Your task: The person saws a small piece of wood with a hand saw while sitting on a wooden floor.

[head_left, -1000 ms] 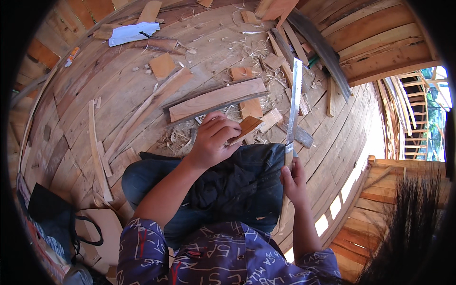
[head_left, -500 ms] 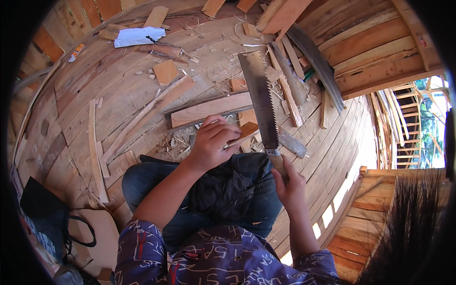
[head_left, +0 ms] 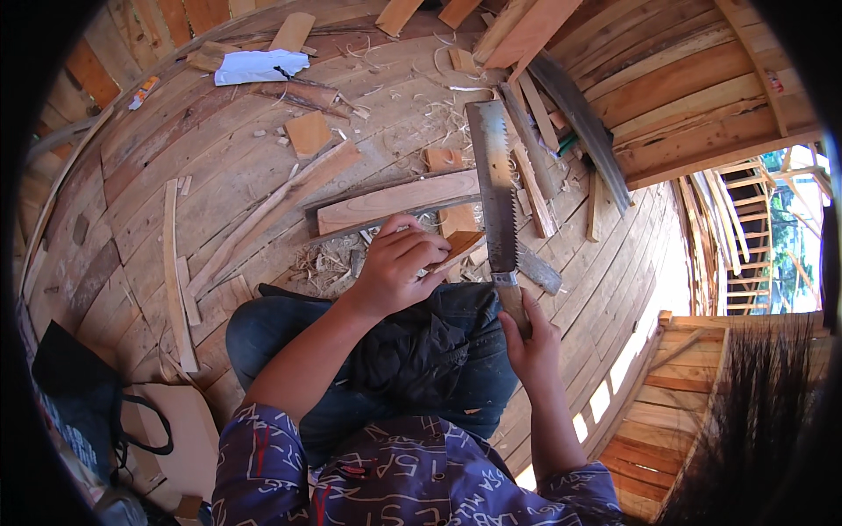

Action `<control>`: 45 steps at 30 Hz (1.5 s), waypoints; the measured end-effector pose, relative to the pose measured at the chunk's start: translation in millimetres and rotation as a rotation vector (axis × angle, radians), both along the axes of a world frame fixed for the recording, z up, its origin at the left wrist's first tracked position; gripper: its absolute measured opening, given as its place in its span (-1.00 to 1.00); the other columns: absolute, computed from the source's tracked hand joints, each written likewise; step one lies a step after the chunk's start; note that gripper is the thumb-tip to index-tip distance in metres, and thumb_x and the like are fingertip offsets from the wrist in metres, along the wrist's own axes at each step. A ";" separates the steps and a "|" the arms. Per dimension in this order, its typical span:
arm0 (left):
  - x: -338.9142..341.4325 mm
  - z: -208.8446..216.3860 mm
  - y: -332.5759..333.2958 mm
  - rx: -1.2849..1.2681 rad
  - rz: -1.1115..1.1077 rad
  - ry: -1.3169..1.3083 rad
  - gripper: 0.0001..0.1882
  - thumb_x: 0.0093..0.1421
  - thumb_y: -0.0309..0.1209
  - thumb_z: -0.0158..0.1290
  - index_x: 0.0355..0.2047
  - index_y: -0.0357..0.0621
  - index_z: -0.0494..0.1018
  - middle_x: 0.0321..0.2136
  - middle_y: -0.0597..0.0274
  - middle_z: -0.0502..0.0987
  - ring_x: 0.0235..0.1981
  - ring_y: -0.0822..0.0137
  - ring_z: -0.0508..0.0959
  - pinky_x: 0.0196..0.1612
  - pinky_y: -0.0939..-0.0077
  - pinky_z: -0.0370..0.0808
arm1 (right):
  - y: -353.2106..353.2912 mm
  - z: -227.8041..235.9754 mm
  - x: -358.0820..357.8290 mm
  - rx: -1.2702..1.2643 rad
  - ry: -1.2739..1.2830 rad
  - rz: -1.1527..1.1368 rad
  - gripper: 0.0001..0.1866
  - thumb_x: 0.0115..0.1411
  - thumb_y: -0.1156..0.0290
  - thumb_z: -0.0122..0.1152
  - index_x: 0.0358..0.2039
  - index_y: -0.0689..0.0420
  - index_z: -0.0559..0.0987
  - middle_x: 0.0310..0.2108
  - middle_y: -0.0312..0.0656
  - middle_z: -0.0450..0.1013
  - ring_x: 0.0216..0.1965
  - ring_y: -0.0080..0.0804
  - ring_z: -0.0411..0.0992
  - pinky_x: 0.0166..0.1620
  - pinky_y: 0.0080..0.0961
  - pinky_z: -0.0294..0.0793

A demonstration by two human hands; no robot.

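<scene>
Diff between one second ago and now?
The saw in the right hand turned from nearly edge-on to show its broad blade face, tip swung left. Nothing picked up or released; the left hand still holds the small wood piece.

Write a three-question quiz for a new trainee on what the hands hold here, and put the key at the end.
1. What does the left hand hold between thumb and fingers?

2. Which item does the right hand grip?
A) a hammer
B) a long, grey metal-bladed handsaw
C) a paintbrush

3. True or false: the handsaw's toothed edge is on the side facing away from the left hand.

Key:
1. A small, flat piece of brown wood.
2. B.
3. True; the teeth line the blade's right-hand edge, while the left hand is off its other side.
</scene>
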State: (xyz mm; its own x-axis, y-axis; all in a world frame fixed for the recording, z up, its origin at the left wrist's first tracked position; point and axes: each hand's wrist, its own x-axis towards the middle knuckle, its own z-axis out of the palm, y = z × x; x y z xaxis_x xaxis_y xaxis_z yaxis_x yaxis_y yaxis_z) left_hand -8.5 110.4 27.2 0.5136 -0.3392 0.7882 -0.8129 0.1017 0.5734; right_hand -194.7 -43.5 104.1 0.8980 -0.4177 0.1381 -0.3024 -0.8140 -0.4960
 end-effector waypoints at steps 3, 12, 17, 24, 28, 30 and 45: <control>-1.9 0.8 1.7 0.002 0.012 0.000 -0.73 -0.08 -0.53 0.35 -0.55 -0.11 0.40 -0.45 0.25 0.62 -0.47 0.28 0.57 -0.18 0.32 0.45 | 2.9 3.1 0.7 -0.053 0.004 0.007 -0.54 0.15 0.44 0.34 0.06 0.25 0.47 -0.39 0.10 0.57 -0.34 -0.14 0.63 -0.31 -0.43 0.55; -8.0 6.0 0.7 -0.016 -0.005 -0.033 -0.74 -0.07 -0.54 0.34 -0.56 -0.15 0.41 -0.52 0.24 0.56 -0.50 0.21 0.53 -0.28 0.37 0.48 | 10.9 14.5 -0.2 -0.213 0.092 0.053 -0.52 0.11 0.43 0.37 0.05 0.21 0.49 -0.50 0.09 0.55 -0.47 -0.04 0.60 -0.42 -0.34 0.54; -11.6 -0.4 1.4 0.017 -0.024 -0.076 -0.74 -0.12 -0.57 0.32 -0.53 -0.17 0.40 -0.48 0.22 0.54 -0.46 0.21 0.53 -0.21 0.33 0.48 | 2.9 27.3 -0.3 -0.201 0.170 0.100 -0.56 0.16 0.36 0.30 0.06 0.07 0.49 -0.53 0.03 0.53 -0.51 -0.03 0.55 -0.46 -0.25 0.52; -12.8 -28.7 -15.2 0.143 0.011 -0.074 -0.75 -0.07 -0.52 0.31 -0.52 -0.12 0.40 -0.47 0.29 0.54 -0.44 0.28 0.54 -0.09 0.23 0.39 | -38.0 16.5 10.2 -0.169 0.303 0.208 -0.57 0.19 0.29 0.25 0.07 0.09 0.48 -0.56 0.05 0.51 -0.50 0.05 0.53 -0.42 -0.16 0.50; 7.2 -47.5 -37.5 0.248 0.121 -0.036 -0.75 0.01 -0.41 0.31 -0.52 -0.07 0.39 -0.53 0.37 0.51 -0.45 0.33 0.53 -0.04 0.22 0.27 | -71.3 -12.0 37.5 -0.117 0.292 0.252 -0.58 0.21 0.29 0.22 0.08 0.09 0.47 -0.54 0.11 0.51 -0.44 0.10 0.53 -0.35 -0.08 0.50; 25.5 -68.9 -53.7 0.288 0.185 0.019 -0.74 -0.01 -0.35 0.32 -0.52 -0.05 0.40 -0.56 0.37 0.50 -0.44 0.32 0.53 0.00 0.22 0.23 | -78.7 -23.6 61.7 -0.095 0.303 0.245 -0.59 0.22 0.29 0.20 0.09 0.06 0.46 -0.53 0.13 0.50 -0.41 0.12 0.53 -0.32 -0.04 0.49; 82.9 -160.3 -90.9 0.540 0.443 0.298 -0.80 -0.02 -0.34 0.30 -0.52 -0.02 0.46 -0.59 0.27 0.53 -0.46 0.25 0.52 -0.15 0.29 0.20 | -98.4 -118.6 166.3 -0.198 0.502 0.253 -0.66 0.30 0.31 0.03 0.07 0.07 0.36 -0.57 0.14 0.51 -0.49 0.17 0.53 -0.42 0.04 0.53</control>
